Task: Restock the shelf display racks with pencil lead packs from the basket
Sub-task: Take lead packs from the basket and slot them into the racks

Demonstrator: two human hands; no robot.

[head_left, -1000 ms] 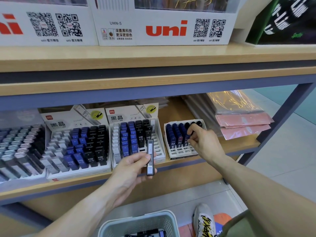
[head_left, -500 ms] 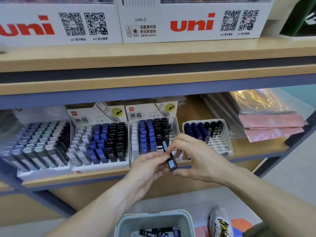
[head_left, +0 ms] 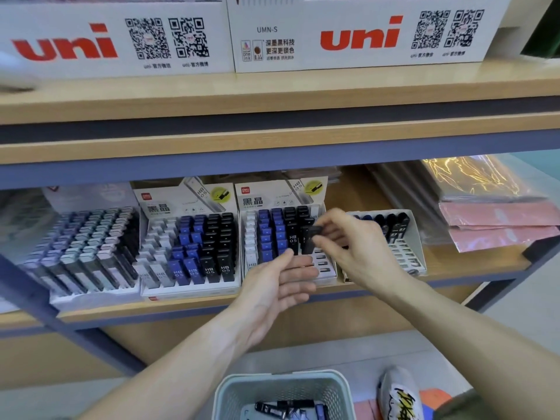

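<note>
Having passed from the left hand [head_left: 277,286], now emptied and slack, a black lead pack [head_left: 309,239] is pinched by the right hand [head_left: 354,248] over the middle rack [head_left: 328,269], slotting imminent

Four racks of lead packs [head_left: 209,247] are set in a row on the lower wooden shelf [head_left: 454,268]; pink packets [head_left: 500,228] are laid at its right; white uni boxes [head_left: 357,34] are stood on the upper shelf [head_left: 272,95]; a basket [head_left: 281,386] is seen on the near floor.

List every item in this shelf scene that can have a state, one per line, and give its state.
Black pencil lead pack: upright, pinched by right hand above the rack.
Left hand: open, empty.
White cardboard display rack: front slots empty.
Pale green plastic basket: holds packs.
</note>
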